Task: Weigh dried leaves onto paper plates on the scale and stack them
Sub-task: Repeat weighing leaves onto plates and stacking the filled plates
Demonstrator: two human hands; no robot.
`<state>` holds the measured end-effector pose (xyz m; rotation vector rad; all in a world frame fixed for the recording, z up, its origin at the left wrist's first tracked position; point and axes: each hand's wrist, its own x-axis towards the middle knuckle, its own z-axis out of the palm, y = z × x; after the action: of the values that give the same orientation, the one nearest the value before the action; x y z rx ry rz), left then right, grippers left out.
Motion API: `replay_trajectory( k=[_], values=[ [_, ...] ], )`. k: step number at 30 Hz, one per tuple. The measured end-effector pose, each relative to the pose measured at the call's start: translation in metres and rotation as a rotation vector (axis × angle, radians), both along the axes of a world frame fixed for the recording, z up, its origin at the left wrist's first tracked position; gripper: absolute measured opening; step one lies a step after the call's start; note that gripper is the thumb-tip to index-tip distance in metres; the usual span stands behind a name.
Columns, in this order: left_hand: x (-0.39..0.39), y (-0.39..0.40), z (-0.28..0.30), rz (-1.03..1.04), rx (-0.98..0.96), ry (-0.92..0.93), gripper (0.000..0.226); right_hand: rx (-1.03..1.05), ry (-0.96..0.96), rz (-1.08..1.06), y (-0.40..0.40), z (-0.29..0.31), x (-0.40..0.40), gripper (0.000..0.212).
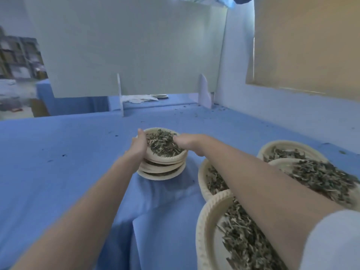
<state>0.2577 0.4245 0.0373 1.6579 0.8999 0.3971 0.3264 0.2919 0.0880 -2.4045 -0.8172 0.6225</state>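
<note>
At frame centre, a leaf-filled top paper plate point(164, 146) on a plate stack point(161, 168) is gripped at opposite rims by the left hand point(139, 145) and right hand point(187, 142). Judged light, flimsy, spill-prone; best held level by both rims.

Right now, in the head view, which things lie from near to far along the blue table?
Nearest ridged cream paper plate of dried leaves → stack of leaf-filled paper plates held by both hands → white upright divider board.
</note>
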Motion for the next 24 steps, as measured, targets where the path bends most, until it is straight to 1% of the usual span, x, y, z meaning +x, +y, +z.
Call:
replay_trajectory(
  k=[3,6,9,11,12,14,16,18,19,20,22,23,24],
  values=[
    [0.005,0.007,-0.014,-0.012,0.032,0.042,0.064,-0.035,-0.019,0.004,0.002,-0.006,0.008,0.046],
    [0.006,0.013,-0.021,-0.009,0.055,0.096,0.062,-0.113,-0.044,0.009,0.005,-0.011,0.008,0.047],
    [0.004,0.012,-0.014,0.011,0.04,0.095,0.06,-0.192,-0.035,0.033,0.004,-0.008,0.005,0.048],
    [0.003,0.008,-0.003,0.043,0.032,0.084,0.057,-0.182,-0.035,0.04,0.002,-0.002,0.0,0.05],
    [0.0,0.005,0.005,0.05,0.079,0.094,0.055,-0.166,-0.044,0.039,0.0,0.003,-0.003,0.049],
    [-0.005,-0.008,0.021,0.065,0.259,0.127,0.05,-0.117,-0.092,0.022,-0.004,0.016,-0.011,0.047],
    [-0.01,-0.023,0.038,0.084,0.422,0.073,0.05,-0.062,-0.131,0.019,-0.01,0.031,-0.018,0.047],
    [-0.017,-0.048,0.052,0.029,0.469,0.007,0.051,-0.018,-0.162,0.018,-0.021,0.043,-0.032,0.046],
    [-0.02,-0.064,0.059,-0.029,0.46,-0.037,0.05,0.0,-0.157,0.017,-0.029,0.047,-0.039,0.047],
    [-0.023,-0.083,0.065,-0.105,0.41,-0.093,0.05,0.012,-0.154,0.012,-0.037,0.049,-0.044,0.048],
    [-0.033,-0.124,0.08,-0.249,0.256,-0.196,0.05,0.036,-0.175,-0.015,-0.055,0.05,-0.052,0.049],
    [-0.039,-0.144,0.087,-0.298,0.201,-0.217,0.05,0.031,-0.181,-0.034,-0.069,0.052,-0.056,0.049],
    [-0.043,-0.164,0.094,-0.344,0.185,-0.222,0.05,0.03,-0.198,-0.054,-0.086,0.055,-0.059,0.048]
  ],
)
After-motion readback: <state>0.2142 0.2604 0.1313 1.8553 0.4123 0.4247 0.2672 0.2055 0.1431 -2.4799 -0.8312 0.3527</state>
